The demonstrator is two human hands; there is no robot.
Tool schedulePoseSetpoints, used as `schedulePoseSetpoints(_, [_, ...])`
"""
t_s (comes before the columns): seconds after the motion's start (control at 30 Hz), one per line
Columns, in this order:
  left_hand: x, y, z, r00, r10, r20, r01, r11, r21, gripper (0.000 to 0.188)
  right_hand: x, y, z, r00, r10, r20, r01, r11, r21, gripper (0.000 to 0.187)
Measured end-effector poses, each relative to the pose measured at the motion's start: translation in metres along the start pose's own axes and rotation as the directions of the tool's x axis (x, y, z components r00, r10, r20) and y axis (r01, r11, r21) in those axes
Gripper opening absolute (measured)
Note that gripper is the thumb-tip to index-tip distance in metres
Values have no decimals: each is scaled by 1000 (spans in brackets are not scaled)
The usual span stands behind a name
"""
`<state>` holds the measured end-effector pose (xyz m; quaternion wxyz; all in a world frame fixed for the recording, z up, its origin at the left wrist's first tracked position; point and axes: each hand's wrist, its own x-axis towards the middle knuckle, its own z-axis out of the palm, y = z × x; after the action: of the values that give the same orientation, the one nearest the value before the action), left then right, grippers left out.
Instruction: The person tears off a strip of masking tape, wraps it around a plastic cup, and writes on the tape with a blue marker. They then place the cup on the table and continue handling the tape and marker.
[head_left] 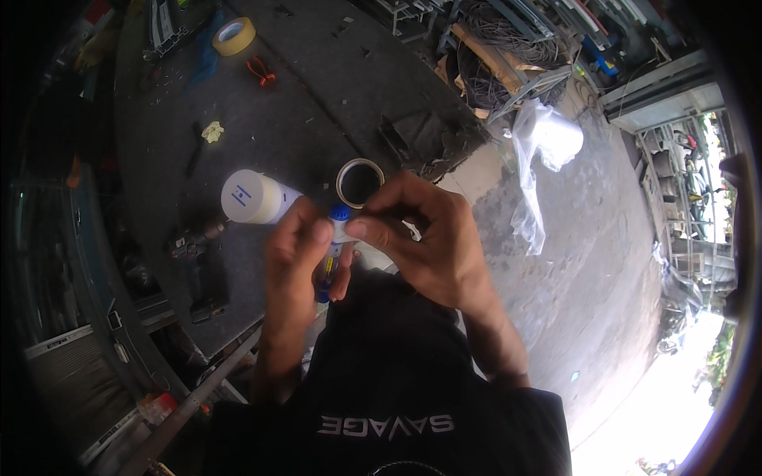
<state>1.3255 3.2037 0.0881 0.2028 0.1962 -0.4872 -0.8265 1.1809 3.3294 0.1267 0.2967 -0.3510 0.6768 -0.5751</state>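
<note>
In front of my body, my left hand [295, 258] is closed around a marker pen [336, 251] with a white barrel, a yellow patch and blue ends. Its upper blue end points away from me. My right hand [429, 238] pinches at the pen's upper part, thumb and forefinger meeting by a small whitish piece I cannot make out clearly. Just beyond the right fingers lies a tape roll [340, 181] with a dark centre. To the left of my left hand is a white cylindrical roll [246, 196] with blue marks on its end face.
The dark worktop [309, 103] carries a yellow tape roll [233, 36], an orange-handled tool [260, 71] and a crumpled pale scrap [212, 132]. Clear plastic wrap [533, 170] lies on the concrete floor at right. Coiled cable [508, 40] and metal frames stand at the back.
</note>
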Motion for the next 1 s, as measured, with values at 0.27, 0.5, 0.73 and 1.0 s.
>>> schedulePoseSetpoints(0.27, [5, -2, 2, 993, -94, 68, 107, 968, -227, 33, 6, 6, -3, 995, -98, 15, 98, 994, -55, 18])
schedulePoseSetpoints(0.5, [7, -10, 2, 989, -16, 144, 64, 942, -330, 21, 5, 7, -4, 995, -83, -63, 83, 997, -6, 17])
schedulePoseSetpoints(0.73, [16, -15, -1, 982, 50, 185, 10, 951, -308, 29, -1, 4, -5, 974, -142, -179, 155, 986, 63, 30])
schedulePoseSetpoints(1.0, [18, -15, -2, 970, 37, 240, 39, 951, -308, 31, -1, -2, -25, 976, -132, -172, 130, 991, -19, 31])
